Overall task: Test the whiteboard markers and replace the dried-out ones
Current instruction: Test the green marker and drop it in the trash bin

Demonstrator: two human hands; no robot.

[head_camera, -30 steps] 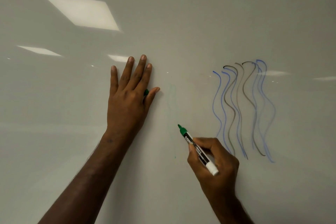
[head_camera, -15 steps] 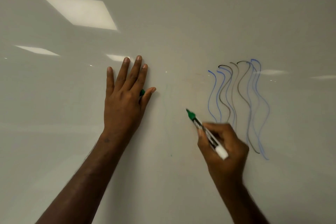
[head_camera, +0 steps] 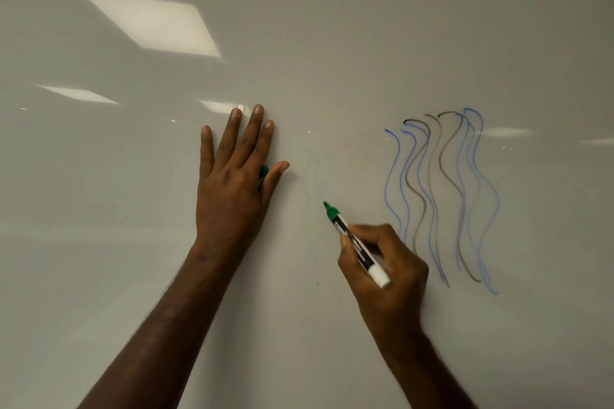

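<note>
My right hand (head_camera: 382,262) grips a green whiteboard marker (head_camera: 357,246) with a white barrel and black label. Its green tip points up and left and meets the whiteboard (head_camera: 332,26) beside very faint green strokes (head_camera: 314,183). My left hand (head_camera: 232,183) lies flat on the board with straight fingers. A green cap (head_camera: 263,171) peeks out between its thumb and forefinger. Blue and dark wavy test lines (head_camera: 442,196) stand to the right of the marker.
Ceiling light panels reflect in the glossy board at the upper left (head_camera: 156,23) and along the middle. Nothing but the board surface fills the view; no tray or other markers show.
The marker tip rose from its low point a second ago, swung right, and has now come back left toward the faint green strokes. My left hand stayed flat on the board.
</note>
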